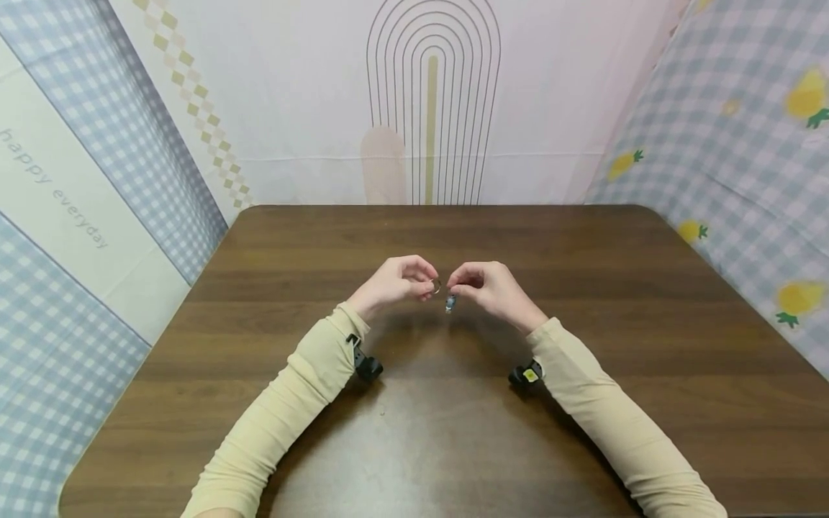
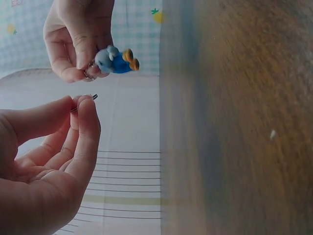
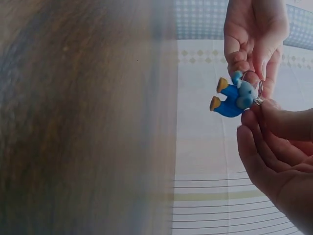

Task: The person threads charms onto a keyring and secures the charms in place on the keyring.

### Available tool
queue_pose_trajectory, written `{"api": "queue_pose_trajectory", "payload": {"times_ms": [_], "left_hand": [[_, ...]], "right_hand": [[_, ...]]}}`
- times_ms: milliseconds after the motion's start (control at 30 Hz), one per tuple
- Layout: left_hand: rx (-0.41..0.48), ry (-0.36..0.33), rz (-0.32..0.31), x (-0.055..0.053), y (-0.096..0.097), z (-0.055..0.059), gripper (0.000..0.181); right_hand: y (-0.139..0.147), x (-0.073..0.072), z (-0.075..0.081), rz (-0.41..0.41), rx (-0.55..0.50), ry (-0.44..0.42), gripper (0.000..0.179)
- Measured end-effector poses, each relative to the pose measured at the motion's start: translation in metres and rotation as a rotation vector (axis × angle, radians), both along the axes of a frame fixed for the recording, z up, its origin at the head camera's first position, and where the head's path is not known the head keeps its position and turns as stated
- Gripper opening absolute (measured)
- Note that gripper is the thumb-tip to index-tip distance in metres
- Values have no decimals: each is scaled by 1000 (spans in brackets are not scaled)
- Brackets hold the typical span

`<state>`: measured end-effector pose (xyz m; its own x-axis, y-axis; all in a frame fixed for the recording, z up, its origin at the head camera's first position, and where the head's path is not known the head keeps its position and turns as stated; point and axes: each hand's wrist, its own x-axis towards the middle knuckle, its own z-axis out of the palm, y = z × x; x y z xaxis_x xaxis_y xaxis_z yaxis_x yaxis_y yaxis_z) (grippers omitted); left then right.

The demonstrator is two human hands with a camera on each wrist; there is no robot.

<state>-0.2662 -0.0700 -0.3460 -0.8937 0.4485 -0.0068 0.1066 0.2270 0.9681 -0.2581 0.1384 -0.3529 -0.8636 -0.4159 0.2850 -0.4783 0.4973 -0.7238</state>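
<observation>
My left hand [image 1: 396, 280] pinches a thin metal split ring [image 3: 261, 87] between thumb and forefinger. Opposite it, a short way to the right, my right hand [image 1: 490, 288] holds a small figurine charm [image 1: 450, 303] by the metal fitting at its head. The charm [image 3: 231, 99] has a blue body, a paler blue head with rounded ears, and orange-yellow feet; it hangs below the right fingertips. In the left wrist view the ring shows edge-on between the left fingertips, with a gap to the charm [image 2: 116, 61]. Both hands are raised above the table.
The brown wooden table [image 1: 427, 446] spreads under both arms. A tiny pale speck [image 1: 382, 413] lies on it near the front. Black wrist cameras hang under each forearm. Patterned cloths [image 1: 311, 86] enclose the table at the back and sides.
</observation>
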Motion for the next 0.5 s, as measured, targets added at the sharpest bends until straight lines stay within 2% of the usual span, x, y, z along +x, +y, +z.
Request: {"api": "queue_pose_trajectory", "payload": {"times_ms": [267,500], "left_hand": [[91,-26,59,0,4,-1,27],[145,15,71,4,7,1,25]], "right_hand": [[1,2,0,-7,-41,9,7],[1,1,1,-10,-57,0,5]]}}
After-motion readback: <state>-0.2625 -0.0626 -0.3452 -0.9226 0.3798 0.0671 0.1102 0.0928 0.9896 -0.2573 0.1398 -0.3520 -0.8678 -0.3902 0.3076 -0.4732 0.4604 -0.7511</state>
